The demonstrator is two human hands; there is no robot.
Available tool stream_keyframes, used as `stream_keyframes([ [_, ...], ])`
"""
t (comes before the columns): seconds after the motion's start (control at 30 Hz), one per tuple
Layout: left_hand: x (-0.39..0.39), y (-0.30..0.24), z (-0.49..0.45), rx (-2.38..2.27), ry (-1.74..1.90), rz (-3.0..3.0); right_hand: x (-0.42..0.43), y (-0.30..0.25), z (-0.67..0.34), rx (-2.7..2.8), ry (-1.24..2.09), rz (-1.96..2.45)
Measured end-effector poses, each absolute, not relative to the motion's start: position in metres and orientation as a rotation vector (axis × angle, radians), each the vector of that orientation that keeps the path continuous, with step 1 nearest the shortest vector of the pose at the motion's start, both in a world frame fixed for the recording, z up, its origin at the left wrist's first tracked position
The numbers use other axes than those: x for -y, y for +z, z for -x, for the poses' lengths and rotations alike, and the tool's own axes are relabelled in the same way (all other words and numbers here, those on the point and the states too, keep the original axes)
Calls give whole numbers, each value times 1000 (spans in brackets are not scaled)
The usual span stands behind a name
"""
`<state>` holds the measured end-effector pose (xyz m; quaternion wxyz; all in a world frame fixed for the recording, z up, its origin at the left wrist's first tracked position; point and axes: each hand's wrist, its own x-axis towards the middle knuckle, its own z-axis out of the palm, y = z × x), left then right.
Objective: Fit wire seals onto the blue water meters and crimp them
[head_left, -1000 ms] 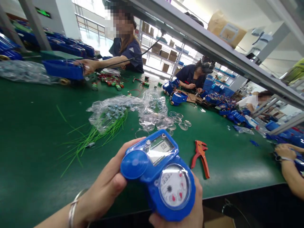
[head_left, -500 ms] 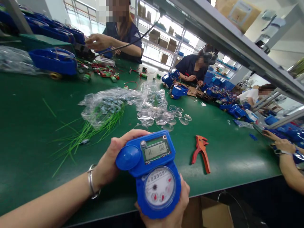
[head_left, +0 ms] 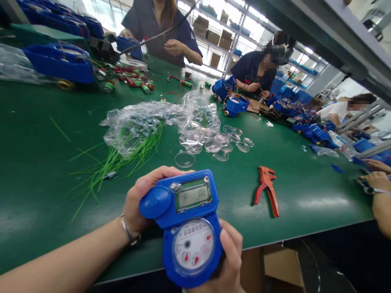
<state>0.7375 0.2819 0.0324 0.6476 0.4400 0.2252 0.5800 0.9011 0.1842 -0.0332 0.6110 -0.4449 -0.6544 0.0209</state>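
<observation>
Between my two hands is a blue water meter with a small digital screen above a round dial with red pointers. My left hand, a silver bangle at its wrist, grips the meter's upper left side by the round blue cap. Around the lower right side curl the fingers of my right hand; its palm is partly hidden beneath the meter. Beyond the meter lie several clear round discs and a plastic bag of small grey parts with green wires spilling out. Orange wire strippers rest to the right.
Blue meter housings stand at the far left near red and green battery parts. More blue housings line the table's far right. Co-workers sit across and to the right. An open cardboard box is below the green table's edge.
The meter and both my hands have shifted slightly left in view. My right fingers show more on the meter's side. The co-worker opposite has drawn a hand back toward the body.
</observation>
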Motion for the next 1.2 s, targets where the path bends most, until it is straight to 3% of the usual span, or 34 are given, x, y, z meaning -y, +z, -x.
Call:
stream_keyframes([
  [0.23, -279, 31, -740, -402, 1374, -1084, -180, -54, -905, 1549, -2, 1021],
  [0.47, -274, 32, -739, -423, 1358, -1111, -181, -39, -920, 1764, -144, 943],
  [1.0, -277, 26, -740, -372, 1327, -1196, -178, -54, -923, 1678, -98, 936],
  [1.2, -276, 33, -740, -466, 1369, -1073, -173, -59, -912, 1608, 44, 1128],
])
